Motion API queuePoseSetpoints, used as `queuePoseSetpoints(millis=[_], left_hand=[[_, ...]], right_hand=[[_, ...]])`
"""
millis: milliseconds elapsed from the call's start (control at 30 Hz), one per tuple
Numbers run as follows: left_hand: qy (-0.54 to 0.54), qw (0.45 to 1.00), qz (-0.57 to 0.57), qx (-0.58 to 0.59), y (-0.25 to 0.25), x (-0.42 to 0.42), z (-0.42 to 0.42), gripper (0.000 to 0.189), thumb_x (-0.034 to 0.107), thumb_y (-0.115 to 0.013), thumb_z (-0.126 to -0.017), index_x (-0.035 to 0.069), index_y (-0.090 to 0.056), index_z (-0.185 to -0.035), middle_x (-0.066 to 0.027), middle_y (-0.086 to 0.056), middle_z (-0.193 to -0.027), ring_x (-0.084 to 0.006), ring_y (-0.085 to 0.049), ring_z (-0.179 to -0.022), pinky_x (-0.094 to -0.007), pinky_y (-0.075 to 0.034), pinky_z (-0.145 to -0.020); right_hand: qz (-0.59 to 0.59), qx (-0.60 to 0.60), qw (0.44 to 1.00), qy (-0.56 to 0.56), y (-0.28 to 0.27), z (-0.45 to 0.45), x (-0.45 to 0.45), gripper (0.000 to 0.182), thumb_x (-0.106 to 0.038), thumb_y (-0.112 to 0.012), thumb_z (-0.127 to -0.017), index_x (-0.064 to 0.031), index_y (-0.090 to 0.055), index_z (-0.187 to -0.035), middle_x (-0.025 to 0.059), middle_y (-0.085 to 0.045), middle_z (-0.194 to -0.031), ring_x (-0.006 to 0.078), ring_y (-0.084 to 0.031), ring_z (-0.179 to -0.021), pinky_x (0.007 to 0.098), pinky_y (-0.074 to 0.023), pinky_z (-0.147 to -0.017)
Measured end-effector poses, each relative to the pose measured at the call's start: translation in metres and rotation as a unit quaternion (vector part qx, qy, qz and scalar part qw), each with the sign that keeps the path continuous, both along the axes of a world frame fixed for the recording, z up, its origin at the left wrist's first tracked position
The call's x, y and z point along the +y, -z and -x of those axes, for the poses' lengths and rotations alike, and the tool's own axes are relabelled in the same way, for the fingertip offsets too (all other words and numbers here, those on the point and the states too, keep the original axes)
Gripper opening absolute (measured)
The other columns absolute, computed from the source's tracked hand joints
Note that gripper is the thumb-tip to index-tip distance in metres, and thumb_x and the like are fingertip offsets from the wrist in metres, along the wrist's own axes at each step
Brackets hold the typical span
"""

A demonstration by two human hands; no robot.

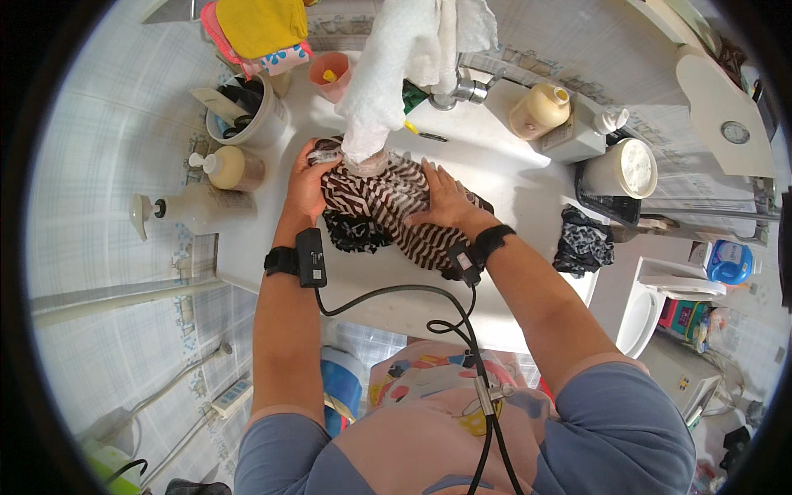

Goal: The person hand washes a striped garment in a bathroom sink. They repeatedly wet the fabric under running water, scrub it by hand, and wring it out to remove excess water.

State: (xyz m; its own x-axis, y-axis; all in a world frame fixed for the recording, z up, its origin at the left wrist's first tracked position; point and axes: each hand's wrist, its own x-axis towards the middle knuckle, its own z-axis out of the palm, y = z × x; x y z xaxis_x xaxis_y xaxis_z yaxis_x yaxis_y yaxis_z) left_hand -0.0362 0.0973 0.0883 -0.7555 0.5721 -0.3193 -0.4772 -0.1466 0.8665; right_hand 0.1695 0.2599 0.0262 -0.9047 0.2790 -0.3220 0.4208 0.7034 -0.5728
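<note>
A striped brown-and-white cloth (396,198) lies bunched in the white sink (513,204). At its upper left, my left hand (307,182) grips the edge between thumb and fingers. My right hand (448,201) rests spread over the cloth's right part, fingers apart. Between the hands, a clear, shiny patch, perhaps water or plastic, covers the cloth just below a white towel (390,74) that hangs over it. A black-and-white patterned cloth (356,232) shows beneath the striped one. Both wrists wear black straps with small cabled boxes.
A chrome faucet (464,93) stands behind the towel. Pump bottles (216,207) and a white bucket of tools (247,117) are on the left. A cream bottle (538,111), a white tub (622,170) and another patterned cloth (581,241) are on the right.
</note>
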Motion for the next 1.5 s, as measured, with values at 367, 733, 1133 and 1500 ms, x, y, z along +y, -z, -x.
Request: queuePoseSetpoints(millis=[367,733,1133,1500], left_hand=[[-0.084,0.987,-0.032,-0.13,0.033,-0.026,0.003,0.029,0.002,-0.057,-0.086,0.0,-0.053,-0.114,-0.0114,-0.061,-0.108,-0.0244,-0.061,-0.097,-0.0381,-0.052,-0.082],[-0.032,0.951,-0.145,-0.27,0.055,0.015,-0.058,0.066,0.058,-0.047,-0.092,0.006,-0.047,-0.133,-0.0088,-0.054,-0.129,-0.0246,-0.055,-0.115,-0.0387,-0.046,-0.096],[-0.034,0.973,0.066,-0.218,0.041,0.034,-0.097,0.043,0.038,-0.045,-0.097,0.002,-0.056,-0.118,-0.0087,-0.063,-0.11,-0.0186,-0.065,-0.091,-0.0348,-0.054,-0.074],[0.007,0.975,-0.08,-0.205,0.113,0.003,-0.075,0.031,0.02,-0.045,-0.098,-0.001,-0.055,-0.118,-0.0087,-0.063,-0.107,-0.0205,-0.063,-0.092,-0.0364,-0.054,-0.077]], right_hand=[[-0.09,0.267,0.956,0.084,0.004,-0.004,0.006,0.035,0.0,-0.067,-0.068,0.0012,-0.058,-0.102,0.0222,-0.057,-0.096,0.04,-0.053,-0.087,0.0427,-0.0455,-0.077],[0.184,0.256,0.945,0.085,-0.062,0.034,-0.047,0.066,0.005,-0.052,-0.07,-0.0041,-0.041,-0.135,0.0235,-0.041,-0.138,0.0412,-0.034,-0.13,0.0405,-0.0272,-0.11],[0.217,0.226,0.896,0.314,-0.048,0.079,-0.015,0.024,-0.014,-0.058,-0.082,0.0004,-0.061,-0.101,0.0238,-0.061,-0.098,0.0356,-0.059,-0.095,0.0388,-0.0458,-0.082],[0.036,0.325,0.922,0.205,-0.052,0.083,-0.029,0.022,-0.023,-0.056,-0.088,-0.0027,-0.062,-0.094,0.0192,-0.06,-0.094,0.0371,-0.059,-0.083,0.0416,-0.0483,-0.077]])
